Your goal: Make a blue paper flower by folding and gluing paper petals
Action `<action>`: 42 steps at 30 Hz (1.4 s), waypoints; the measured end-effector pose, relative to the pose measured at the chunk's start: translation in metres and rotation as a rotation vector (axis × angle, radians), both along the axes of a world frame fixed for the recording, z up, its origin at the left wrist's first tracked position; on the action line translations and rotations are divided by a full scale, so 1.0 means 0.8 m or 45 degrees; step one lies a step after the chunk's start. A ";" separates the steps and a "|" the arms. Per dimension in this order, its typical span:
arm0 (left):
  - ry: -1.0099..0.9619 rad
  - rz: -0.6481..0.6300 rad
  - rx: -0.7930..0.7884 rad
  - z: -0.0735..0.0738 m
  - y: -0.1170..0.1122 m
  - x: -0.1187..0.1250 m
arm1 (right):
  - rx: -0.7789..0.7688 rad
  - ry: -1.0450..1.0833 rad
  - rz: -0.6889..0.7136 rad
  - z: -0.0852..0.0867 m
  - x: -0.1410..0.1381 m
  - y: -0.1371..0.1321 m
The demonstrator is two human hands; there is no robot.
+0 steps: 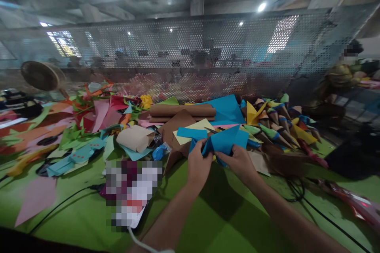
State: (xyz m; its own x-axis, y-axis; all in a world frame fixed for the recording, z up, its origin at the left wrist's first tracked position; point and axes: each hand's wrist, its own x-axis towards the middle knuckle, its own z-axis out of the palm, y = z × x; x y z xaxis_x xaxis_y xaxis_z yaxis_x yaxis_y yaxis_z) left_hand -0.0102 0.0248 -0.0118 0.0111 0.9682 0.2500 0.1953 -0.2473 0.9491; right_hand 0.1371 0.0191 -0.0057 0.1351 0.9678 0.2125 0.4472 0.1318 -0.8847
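A bright blue sheet of craft felt or paper (227, 141) is bent up between my two hands, above the green tabletop (225, 221). My left hand (199, 166) pinches its left part, with the fingertips partly hidden by the folds. On the right side, my right hand (237, 161) grips the lower edge between thumb and fingers. Just behind lie a small blue strip (192, 133), a pale yellow sheet (204, 125) and brown sheets (178, 124). A dark, slim tool, its kind unclear, lies by the yellow sheet.
Rolled brown material (182, 112) lies at the back. Finished-looking cones (276, 124) pile up at right, coloured scraps (97, 114) at left. A blurred-out phone (139, 197) with a white cable is left of my arms. A glue gun (347, 197) rests at right, a fan (41, 76) stands back left.
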 end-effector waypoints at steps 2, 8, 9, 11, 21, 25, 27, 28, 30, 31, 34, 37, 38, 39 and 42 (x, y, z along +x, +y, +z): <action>0.029 0.025 0.011 -0.002 0.002 0.000 | -0.012 0.002 0.022 -0.002 -0.002 0.000; 0.073 0.067 0.010 -0.004 0.005 0.000 | -0.064 0.047 0.124 -0.001 -0.006 -0.001; 0.077 0.064 0.009 -0.004 0.004 0.000 | -0.063 0.055 0.123 0.000 -0.006 -0.001; 0.064 0.041 0.012 -0.004 0.004 0.001 | -0.061 0.066 0.110 0.000 -0.006 -0.001; -0.265 -0.276 -0.083 -0.008 0.005 0.006 | -0.088 0.126 0.074 -0.001 -0.001 0.004; -0.318 -0.308 -0.098 -0.010 0.005 0.007 | -0.136 0.172 0.095 -0.001 0.000 0.005; -0.289 -0.299 -0.090 -0.009 0.005 0.006 | -0.162 0.194 0.107 -0.001 0.000 0.004; -0.273 -0.285 -0.086 -0.008 0.005 0.006 | -0.173 0.208 0.117 -0.001 -0.001 0.003; -0.261 -0.239 -0.073 -0.007 0.005 0.005 | -0.185 0.240 0.148 -0.002 -0.001 0.003; -0.271 -0.220 -0.071 -0.006 0.005 0.005 | -0.188 0.255 0.166 -0.002 -0.002 0.003; -0.346 -0.177 -0.087 -0.008 0.007 0.005 | -0.182 0.283 0.193 -0.004 -0.002 0.004; -0.370 -0.156 -0.107 -0.012 0.009 0.005 | -0.158 0.286 0.194 -0.007 -0.001 0.006; -0.352 -0.146 -0.105 -0.013 0.009 0.005 | -0.149 0.284 0.195 -0.007 -0.001 0.006; -0.324 -0.136 -0.103 -0.014 0.010 0.004 | -0.141 0.281 0.198 -0.007 -0.001 0.006; -0.252 -0.090 -0.092 -0.015 0.010 0.002 | -0.127 0.283 0.213 -0.006 -0.001 0.006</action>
